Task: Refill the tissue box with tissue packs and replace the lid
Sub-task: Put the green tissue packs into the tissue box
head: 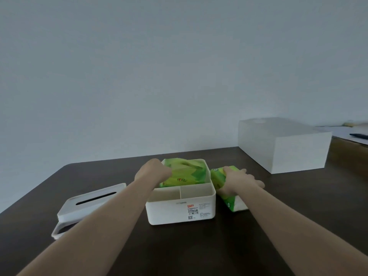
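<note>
White rectangular plastic tissue box (pixel 180 209) sits open near the middle of the dark brown wooden table (pixel 268 226); its rear compartment already holds one green plastic-wrapped tissue pack (pixel 188 173); the two small front compartments look empty. My left hand (pixel 152 173) is curled at the box's left rear rim, touching that pack; whether it is pinching the wrapper or just pushing it down, I cannot tell. My right hand (pixel 240 181) is clamped over a second green tissue pack (pixel 225 188), which lies on the table just beside the box's right wall; fingers wrap its top. Grey-white slotted lid (pixel 89 202) rests well off toward the table's left edge, leaning on some flat piece under it. A large plain white box (pixel 282 145) stands near the far right corner, uninvolved. Progress, as I judge: first pack in or nearly seated; second pack gripped but not loaded; lid not yet replaced; roughly halfway.
</note>
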A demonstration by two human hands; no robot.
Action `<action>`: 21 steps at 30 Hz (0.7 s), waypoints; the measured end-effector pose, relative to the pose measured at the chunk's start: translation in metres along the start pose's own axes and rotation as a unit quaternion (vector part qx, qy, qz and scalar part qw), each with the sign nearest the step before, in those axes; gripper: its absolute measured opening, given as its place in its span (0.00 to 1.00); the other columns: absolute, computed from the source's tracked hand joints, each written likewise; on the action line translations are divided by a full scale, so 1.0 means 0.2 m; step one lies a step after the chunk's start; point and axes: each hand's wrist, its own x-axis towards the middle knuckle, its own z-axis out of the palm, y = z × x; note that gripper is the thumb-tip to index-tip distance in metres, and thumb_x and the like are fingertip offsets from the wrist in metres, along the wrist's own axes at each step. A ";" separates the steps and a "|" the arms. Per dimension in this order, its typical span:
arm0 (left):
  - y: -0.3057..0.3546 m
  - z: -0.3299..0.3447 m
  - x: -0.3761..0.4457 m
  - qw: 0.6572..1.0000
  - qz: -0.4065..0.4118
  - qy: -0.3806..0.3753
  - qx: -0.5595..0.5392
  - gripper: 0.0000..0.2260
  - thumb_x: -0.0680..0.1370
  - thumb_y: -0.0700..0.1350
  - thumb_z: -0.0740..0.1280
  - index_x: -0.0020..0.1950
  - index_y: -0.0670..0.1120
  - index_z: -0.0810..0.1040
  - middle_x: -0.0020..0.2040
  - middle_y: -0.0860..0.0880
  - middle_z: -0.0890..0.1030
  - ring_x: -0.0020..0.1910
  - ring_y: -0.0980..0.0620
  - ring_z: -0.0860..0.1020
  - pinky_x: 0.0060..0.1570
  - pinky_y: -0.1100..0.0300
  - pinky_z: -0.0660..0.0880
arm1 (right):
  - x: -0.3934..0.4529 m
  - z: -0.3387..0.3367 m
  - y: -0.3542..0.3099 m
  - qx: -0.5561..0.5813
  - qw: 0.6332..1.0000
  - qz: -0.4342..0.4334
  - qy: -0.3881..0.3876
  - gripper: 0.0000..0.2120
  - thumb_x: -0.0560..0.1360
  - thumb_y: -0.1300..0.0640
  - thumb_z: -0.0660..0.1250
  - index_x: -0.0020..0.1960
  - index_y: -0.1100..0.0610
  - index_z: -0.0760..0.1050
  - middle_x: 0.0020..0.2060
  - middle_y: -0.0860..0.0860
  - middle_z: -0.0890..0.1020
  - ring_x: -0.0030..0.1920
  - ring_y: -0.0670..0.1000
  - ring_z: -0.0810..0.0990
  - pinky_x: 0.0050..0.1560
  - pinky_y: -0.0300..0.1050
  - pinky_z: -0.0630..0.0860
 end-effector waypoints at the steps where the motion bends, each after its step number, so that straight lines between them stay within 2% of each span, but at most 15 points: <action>1: 0.00 0.00 0.00 1.000 -0.003 -0.005 -0.008 0.04 0.70 0.39 0.60 0.35 0.44 0.68 0.31 0.50 0.69 0.30 0.50 0.67 0.31 0.62 0.63 | 0.01 0.00 0.00 -0.002 1.000 0.005 0.000 0.43 0.67 0.39 0.68 0.75 0.39 0.49 0.75 0.60 0.57 0.71 0.65 0.62 0.65 0.69 0.63; 4: 0.03 -0.03 0.04 0.999 0.002 0.004 -0.044 0.08 0.71 0.38 0.61 0.32 0.44 0.66 0.30 0.49 0.67 0.29 0.50 0.65 0.30 0.62 0.61 | 0.04 0.00 0.01 -0.002 1.000 0.007 -0.001 0.41 0.67 0.43 0.66 0.75 0.39 0.49 0.70 0.60 0.63 0.69 0.64 0.64 0.65 0.66 0.64; 8: 0.09 -0.10 0.10 0.983 0.012 0.004 -0.185 0.14 0.75 0.37 0.64 0.31 0.43 0.65 0.32 0.47 0.67 0.30 0.50 0.64 0.30 0.60 0.61 | 0.07 0.00 0.01 0.018 1.000 -0.003 0.011 0.38 0.67 0.48 0.63 0.74 0.40 0.52 0.69 0.59 0.66 0.69 0.63 0.65 0.66 0.65 0.63; 11: 0.14 -0.16 0.13 0.940 0.006 0.010 -0.342 0.12 0.75 0.38 0.65 0.33 0.45 0.68 0.38 0.45 0.72 0.36 0.46 0.71 0.36 0.57 0.69 | 0.09 -0.01 0.01 0.054 0.998 -0.003 0.029 0.35 0.66 0.49 0.62 0.72 0.41 0.57 0.66 0.58 0.69 0.67 0.62 0.67 0.66 0.63 0.64; 12: 0.15 -0.18 0.14 0.928 0.003 0.018 -0.372 0.11 0.75 0.38 0.65 0.34 0.45 0.68 0.38 0.45 0.72 0.36 0.46 0.71 0.36 0.58 0.69 | 0.10 -0.02 0.00 0.070 0.997 -0.003 0.037 0.35 0.66 0.49 0.63 0.71 0.41 0.57 0.66 0.58 0.69 0.67 0.62 0.67 0.65 0.63 0.64; 14: 0.15 -0.20 0.19 0.918 0.005 0.040 -0.394 0.11 0.75 0.38 0.64 0.34 0.45 0.67 0.35 0.46 0.68 0.31 0.48 0.65 0.30 0.60 0.62 | 0.11 -0.03 0.00 0.101 0.993 -0.008 0.059 0.36 0.66 0.49 0.64 0.72 0.39 0.56 0.66 0.57 0.69 0.66 0.62 0.68 0.65 0.61 0.64; 16: 0.15 -0.23 0.28 0.913 0.006 0.067 -0.402 0.11 0.74 0.38 0.64 0.34 0.46 0.66 0.34 0.46 0.66 0.30 0.48 0.62 0.28 0.61 0.58 | 0.11 -0.06 0.00 0.127 0.988 -0.017 0.090 0.38 0.66 0.48 0.65 0.73 0.38 0.54 0.66 0.57 0.69 0.66 0.62 0.68 0.64 0.60 0.65; 21: 0.07 -0.18 0.46 0.940 -0.007 0.119 -0.321 0.13 0.73 0.37 0.62 0.31 0.44 0.64 0.30 0.45 0.66 0.25 0.48 0.62 0.29 0.62 0.60 | 0.13 -0.16 -0.03 0.173 0.960 -0.096 0.197 0.38 0.64 0.41 0.68 0.71 0.36 0.56 0.63 0.56 0.73 0.63 0.62 0.72 0.62 0.59 0.69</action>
